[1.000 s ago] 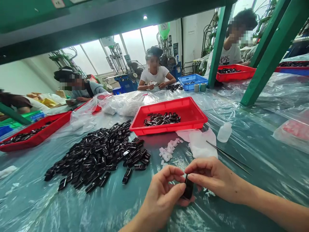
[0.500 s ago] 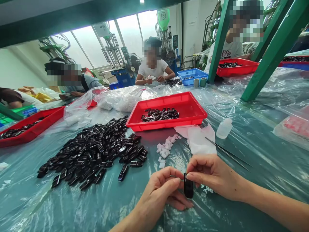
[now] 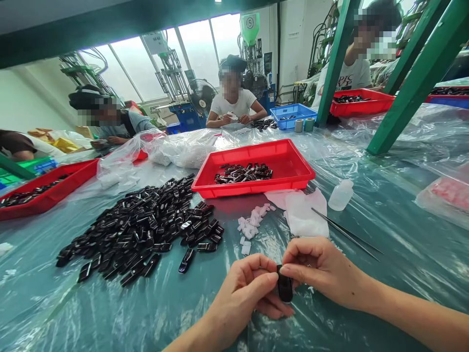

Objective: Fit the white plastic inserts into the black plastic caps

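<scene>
Both hands hold one small glossy black plastic piece [image 3: 285, 288], rounded at its lower end, just above the table. My left hand [image 3: 251, 286] pinches it from the left, with the other fingers curled beneath. From the right, my right hand [image 3: 313, 261] grips its upper end between thumb and forefinger, hiding that end. To the left lies a big heap of similar black pieces [image 3: 139, 230], one of them [image 3: 186, 260] a little apart at the near side. Small white pads [image 3: 251, 222] are scattered just beyond my hands.
A red tray [image 3: 252, 188] with more black pieces stands behind the pads. A white cloth [image 3: 307, 215], tweezers [image 3: 346, 233] and a small translucent bottle [image 3: 341, 194] lie to the right. Clear plastic sheeting covers the green table. Several co-workers sit around; green posts [image 3: 406, 80] rise at right.
The black piece has tilted slightly, and my right hand has shifted a little lower and left over its top. Both hands still grip it. The surrounding things stay put.
</scene>
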A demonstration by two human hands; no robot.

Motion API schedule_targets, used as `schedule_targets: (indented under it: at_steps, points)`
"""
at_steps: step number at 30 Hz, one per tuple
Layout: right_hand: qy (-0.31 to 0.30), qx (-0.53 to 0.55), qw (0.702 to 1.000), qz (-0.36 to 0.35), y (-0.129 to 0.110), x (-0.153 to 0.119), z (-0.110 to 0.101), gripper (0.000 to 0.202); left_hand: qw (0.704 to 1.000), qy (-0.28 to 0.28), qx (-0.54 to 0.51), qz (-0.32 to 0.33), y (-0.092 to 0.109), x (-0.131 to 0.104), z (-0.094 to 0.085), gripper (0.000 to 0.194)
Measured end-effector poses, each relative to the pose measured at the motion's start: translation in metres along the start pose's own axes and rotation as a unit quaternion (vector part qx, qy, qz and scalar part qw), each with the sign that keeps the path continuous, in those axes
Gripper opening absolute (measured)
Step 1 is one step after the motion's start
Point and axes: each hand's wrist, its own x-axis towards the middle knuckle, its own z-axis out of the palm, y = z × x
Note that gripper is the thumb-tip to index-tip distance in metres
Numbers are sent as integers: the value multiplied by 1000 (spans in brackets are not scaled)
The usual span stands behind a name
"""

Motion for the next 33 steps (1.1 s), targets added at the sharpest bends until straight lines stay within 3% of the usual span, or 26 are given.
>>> schedule_targets:
  at_steps: [9, 11, 14, 17, 20, 22, 25, 27, 30, 33]
  points:
    - [-15, -74, 996, -41, -2, 0, 2, 18, 1000, 16, 10, 6, -7, 5, -3, 33]
    - [23, -114, 991, -70, -3, 0, -1, 16, 1000, 25, 6, 7, -7, 5, -5, 33]
    - [210, -182, 953, -121, -4, 5, -17, 31, 999, 32, -3, 7, -7, 5, -7, 34]
    - [437, -230, 859, -132, -5, 14, -49, 60, 999, 30, -14, 7, -5, 4, -7, 32]
    - [546, -246, 797, -82, -2, 25, -84, 87, 999, 29, -24, 8, -3, 5, -8, 27]
    - [566, -228, 792, -13, 5, 32, -102, 90, 999, 29, -29, 10, -1, 5, -8, 26]
    - [542, -166, 819, 93, 18, 38, -115, 47, 999, 30, -34, 14, 0, 4, -10, 25]
    - [501, -127, 845, 135, 26, 41, -116, 32, 999, 31, -36, 15, 0, 3, -11, 25]
    - [455, -97, 872, 150, 32, 41, -115, 29, 999, 31, -40, 12, -1, 1, -12, 26]
    - [445, -99, 880, 131, 29, 39, -117, 29, 999, 25, -45, 12, -2, 1, -12, 27]
